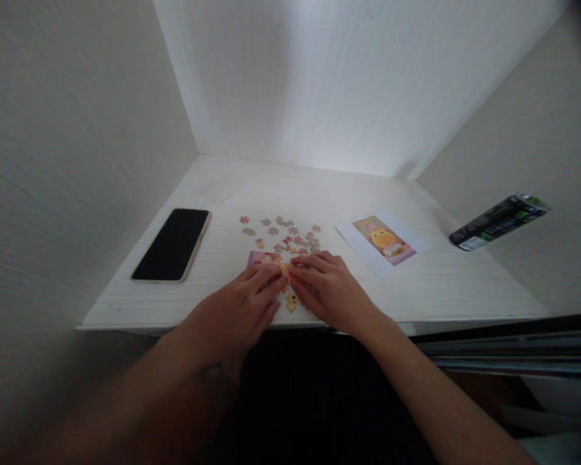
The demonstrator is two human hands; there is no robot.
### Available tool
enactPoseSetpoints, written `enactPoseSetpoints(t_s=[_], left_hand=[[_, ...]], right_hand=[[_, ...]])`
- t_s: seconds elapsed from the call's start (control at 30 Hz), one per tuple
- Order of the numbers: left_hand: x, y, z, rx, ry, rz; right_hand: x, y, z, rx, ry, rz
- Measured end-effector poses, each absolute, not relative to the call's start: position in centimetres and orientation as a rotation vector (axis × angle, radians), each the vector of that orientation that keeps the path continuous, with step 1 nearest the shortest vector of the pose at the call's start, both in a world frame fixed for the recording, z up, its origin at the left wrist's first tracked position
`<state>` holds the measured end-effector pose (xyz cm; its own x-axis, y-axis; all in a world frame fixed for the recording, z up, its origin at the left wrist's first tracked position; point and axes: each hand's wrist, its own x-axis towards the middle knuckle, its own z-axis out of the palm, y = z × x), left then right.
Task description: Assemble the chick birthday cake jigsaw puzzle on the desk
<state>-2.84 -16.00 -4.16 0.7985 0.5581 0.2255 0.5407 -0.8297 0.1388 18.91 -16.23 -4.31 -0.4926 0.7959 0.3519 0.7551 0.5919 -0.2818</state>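
Note:
Fingertips of my left hand (246,298) and my right hand (333,284) meet over small yellow jigsaw puzzle pieces (285,268) near the table's front edge. Both hands have their fingers bent and pressed onto these pieces, which they partly hide. A joined pink and purple puzzle section (261,257) shows just beyond my left fingers. Below the fingertips lies a yellow piece with a black dot (291,301). Farther back, several loose puzzle pieces (293,240) are scattered, some face up in colour, others greyish.
On the left lies a black-screened phone (173,245). A picture sheet with a yellow duck-like figure (384,240) rests to the right. Farther right is a dark can (498,222) by the side wall. A thin clear sheet (219,188) lies at the back left of the white table (290,187).

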Motion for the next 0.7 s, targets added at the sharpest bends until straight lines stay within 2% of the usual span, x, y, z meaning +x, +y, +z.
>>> enactPoseSetpoints(t_s=[0.33, 0.7], left_hand=[[-2.65, -15.98, -4.02, 2.889, 0.924, 0.386], [-2.70, -15.98, -3.99, 2.849, 0.923, 0.405]], right_hand=[[18.81, -16.16, -4.61, -1.278, -2.355, 0.152], [18.22, -16.43, -4.11, -1.324, -2.413, 0.039]])
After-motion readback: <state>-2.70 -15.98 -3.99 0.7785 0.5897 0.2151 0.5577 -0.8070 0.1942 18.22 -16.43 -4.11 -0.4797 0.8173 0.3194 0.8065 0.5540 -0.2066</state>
